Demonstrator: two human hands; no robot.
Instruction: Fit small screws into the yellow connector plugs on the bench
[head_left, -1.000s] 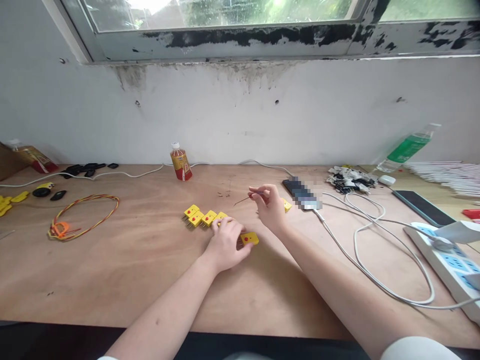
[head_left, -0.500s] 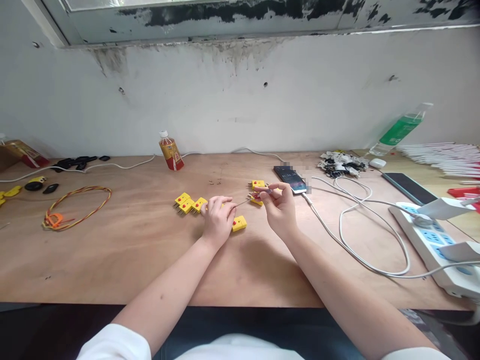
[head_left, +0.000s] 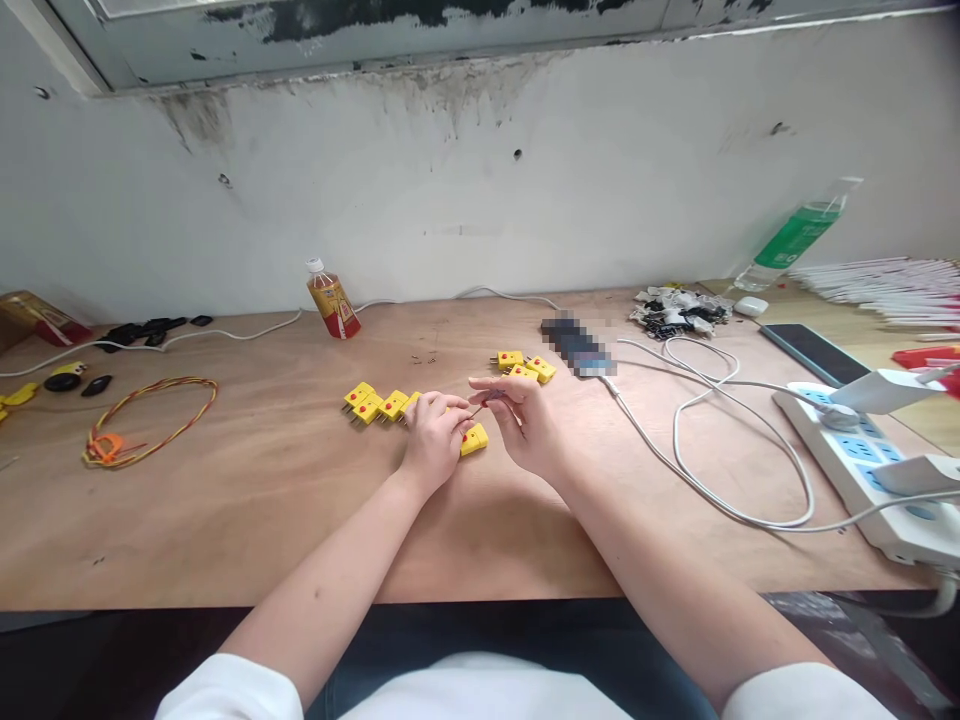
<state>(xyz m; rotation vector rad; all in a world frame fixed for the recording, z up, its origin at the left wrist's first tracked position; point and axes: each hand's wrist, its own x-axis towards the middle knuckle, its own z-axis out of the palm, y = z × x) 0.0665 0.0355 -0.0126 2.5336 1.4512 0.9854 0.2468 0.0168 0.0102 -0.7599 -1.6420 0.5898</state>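
My left hand (head_left: 433, 440) is closed low over the table, thumb and fingertips together. What it grips is hidden; bits of yellow show by its fingers. My right hand (head_left: 525, 425) pinches what looks like a slim screwdriver (head_left: 478, 410), its thin shaft slanting down to the left fingertips. A row of yellow two-pin plugs with red dots (head_left: 367, 405) runs from the left up to my left hand. Another yellow plug (head_left: 474, 440) lies just right of that hand. Beyond my right hand sits a small group of yellow plugs (head_left: 523, 368).
Tiny screws (head_left: 424, 360) lie behind the hands. A phone (head_left: 577, 345) with a white cable (head_left: 682, 440) is at the right, near a power strip (head_left: 862, 460). A drink bottle (head_left: 334, 303) stands by the wall. Coiled yellow-red wire (head_left: 154, 385) rests at the left.
My right hand has moved left, closer to my left hand, with the screwdriver. The left hand stays in nearly the same place. The head view has shifted slightly.
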